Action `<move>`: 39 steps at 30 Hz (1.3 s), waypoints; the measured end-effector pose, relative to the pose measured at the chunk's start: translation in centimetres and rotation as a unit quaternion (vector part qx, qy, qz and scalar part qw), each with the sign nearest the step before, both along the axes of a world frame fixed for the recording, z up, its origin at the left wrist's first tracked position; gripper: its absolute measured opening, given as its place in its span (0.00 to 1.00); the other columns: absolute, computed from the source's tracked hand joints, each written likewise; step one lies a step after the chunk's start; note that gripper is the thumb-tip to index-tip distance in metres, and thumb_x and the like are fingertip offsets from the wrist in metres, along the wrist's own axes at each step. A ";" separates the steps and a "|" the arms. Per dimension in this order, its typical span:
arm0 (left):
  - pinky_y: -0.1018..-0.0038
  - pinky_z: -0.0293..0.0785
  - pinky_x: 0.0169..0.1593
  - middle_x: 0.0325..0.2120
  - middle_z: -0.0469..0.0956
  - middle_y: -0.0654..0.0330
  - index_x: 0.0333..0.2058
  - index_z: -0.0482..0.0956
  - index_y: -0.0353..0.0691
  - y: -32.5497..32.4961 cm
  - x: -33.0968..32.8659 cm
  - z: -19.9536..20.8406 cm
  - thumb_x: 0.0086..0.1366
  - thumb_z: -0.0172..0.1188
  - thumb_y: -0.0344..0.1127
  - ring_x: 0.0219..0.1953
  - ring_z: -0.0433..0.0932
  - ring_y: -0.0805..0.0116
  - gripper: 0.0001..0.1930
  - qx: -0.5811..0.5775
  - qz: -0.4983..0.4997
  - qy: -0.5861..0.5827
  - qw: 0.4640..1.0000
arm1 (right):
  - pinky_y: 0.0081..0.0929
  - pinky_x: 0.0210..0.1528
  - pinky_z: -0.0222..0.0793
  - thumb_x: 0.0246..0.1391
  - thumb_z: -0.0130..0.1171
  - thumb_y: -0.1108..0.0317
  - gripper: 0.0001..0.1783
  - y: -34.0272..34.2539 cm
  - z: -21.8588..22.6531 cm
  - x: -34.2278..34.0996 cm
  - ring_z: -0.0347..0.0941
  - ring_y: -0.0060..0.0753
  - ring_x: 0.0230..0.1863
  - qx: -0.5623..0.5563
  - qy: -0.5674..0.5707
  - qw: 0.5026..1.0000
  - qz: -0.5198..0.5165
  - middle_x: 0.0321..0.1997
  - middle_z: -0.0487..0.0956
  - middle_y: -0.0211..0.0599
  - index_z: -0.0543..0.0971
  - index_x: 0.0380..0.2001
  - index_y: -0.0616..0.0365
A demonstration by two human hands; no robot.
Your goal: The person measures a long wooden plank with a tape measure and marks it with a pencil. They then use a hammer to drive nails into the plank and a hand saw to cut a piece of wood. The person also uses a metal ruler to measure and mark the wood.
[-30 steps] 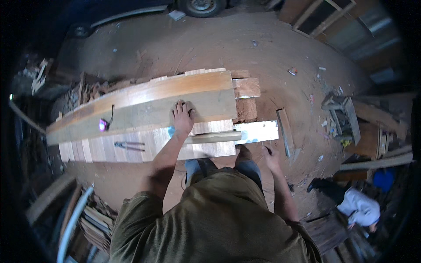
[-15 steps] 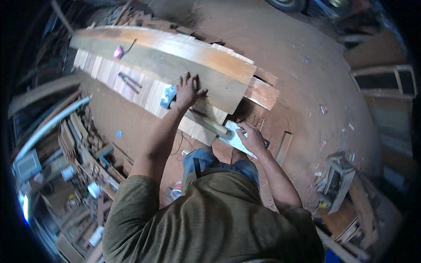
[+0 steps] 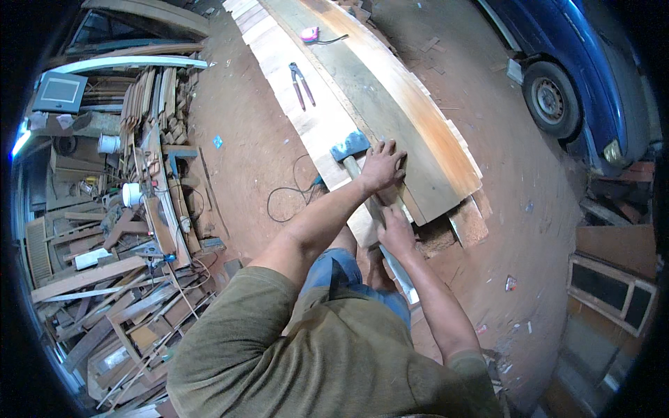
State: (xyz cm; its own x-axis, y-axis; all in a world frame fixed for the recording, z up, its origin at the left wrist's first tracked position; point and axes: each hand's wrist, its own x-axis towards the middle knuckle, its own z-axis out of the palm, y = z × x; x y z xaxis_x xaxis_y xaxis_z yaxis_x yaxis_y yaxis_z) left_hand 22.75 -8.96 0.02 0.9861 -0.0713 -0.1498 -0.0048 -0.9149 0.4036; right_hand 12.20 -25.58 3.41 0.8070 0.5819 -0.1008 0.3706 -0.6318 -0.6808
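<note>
A hammer with a blue, block-shaped head [image 3: 350, 145] lies across the pale wooden strips [image 3: 282, 59], its wooden handle [image 3: 352, 168] pointing back toward me. Over that handle passes my left wrist. My left hand [image 3: 383, 167] rests open, fingers apart, on the edge of a long greenish-brown board [image 3: 390, 115]. My right hand [image 3: 397, 231] is closed around what appears to be the handle's near end; its fingers are partly hidden. Below it, a narrow whitish-blue flat piece [image 3: 401, 277] sits beside my legs. Pincers [image 3: 302, 85] with dark handles lie on the strips.
A pink tape measure [image 3: 310, 34] with a dark strap sits on the board. Stacked scrap timber [image 3: 125, 279] fills the left side. A cable [image 3: 282, 202] loops on the dirt floor. At right stands a blue vehicle [image 3: 592, 76], with a wooden frame [image 3: 610, 291] nearer.
My view has swung to the right, bringing the vehicle in. My right hand has moved from the whitish flat piece up to the hammer handle; my left hand stays on the board.
</note>
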 end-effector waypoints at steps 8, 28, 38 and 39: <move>0.58 0.67 0.59 0.49 0.72 0.47 0.50 0.77 0.41 20.4 6.2 -2.2 0.60 0.64 0.45 0.50 0.72 0.45 0.22 -0.002 0.343 -0.132 0.930 | 0.49 0.53 0.69 0.52 0.64 0.64 0.29 7.6 -0.3 2.1 0.69 0.55 0.53 -0.065 0.038 0.996 -0.040 0.51 0.70 0.50 0.70 0.56 0.57; 0.76 0.73 0.27 0.23 0.80 0.62 0.43 0.80 0.34 27.2 -2.2 2.1 0.66 0.61 0.40 0.23 0.77 0.74 0.15 -0.602 0.329 0.085 0.723 | 0.28 0.31 0.74 0.58 0.64 0.58 0.25 24.6 1.5 10.9 0.76 0.32 0.31 0.229 0.423 0.823 -0.301 0.37 0.78 0.37 0.74 0.52 0.65; 0.69 0.73 0.52 0.46 0.81 0.49 0.56 0.74 0.32 26.6 -15.0 4.9 0.61 0.67 0.49 0.47 0.78 0.63 0.31 -0.482 0.269 0.006 0.834 | 0.40 0.45 0.75 0.58 0.58 0.64 0.22 30.0 -4.3 17.4 0.80 0.45 0.40 0.009 0.023 0.997 -0.067 0.40 0.82 0.50 0.75 0.52 0.65; 0.69 0.73 0.52 0.46 0.81 0.50 0.55 0.75 0.32 27.5 -17.5 4.5 0.62 0.66 0.48 0.47 0.78 0.64 0.30 -0.440 0.303 -0.003 0.846 | 0.40 0.49 0.73 0.58 0.58 0.63 0.23 30.7 -3.2 17.0 0.79 0.47 0.44 0.026 0.039 0.997 -0.060 0.44 0.81 0.51 0.75 0.54 0.65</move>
State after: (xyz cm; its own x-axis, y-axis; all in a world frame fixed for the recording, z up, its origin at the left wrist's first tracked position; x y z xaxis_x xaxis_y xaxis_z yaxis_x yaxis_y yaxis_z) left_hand 5.28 18.56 4.55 0.8822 0.3658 -0.2964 0.3528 -0.0967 0.9307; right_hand 29.17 5.14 0.19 0.8619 0.4879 -0.1384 0.2388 -0.6312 -0.7380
